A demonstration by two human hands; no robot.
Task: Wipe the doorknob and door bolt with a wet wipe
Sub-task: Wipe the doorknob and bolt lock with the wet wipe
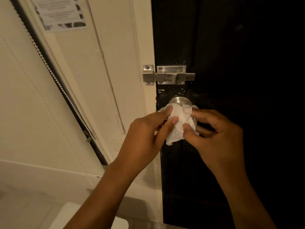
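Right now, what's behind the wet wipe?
The doorknob: only its upper metal curve shows above the wet wipe. The knob's front and lower part are covered by the wipe, left hand and right hand.

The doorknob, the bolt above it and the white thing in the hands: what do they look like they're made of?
The doorknob looks like brushed steel: dull silver with a soft sheen. The door bolt seems the same satin metal, with screw heads showing in its plates. The wet wipe, pinched between the left hand and right hand, looks like thin, soft nonwoven cloth; it crumples and drapes limply.
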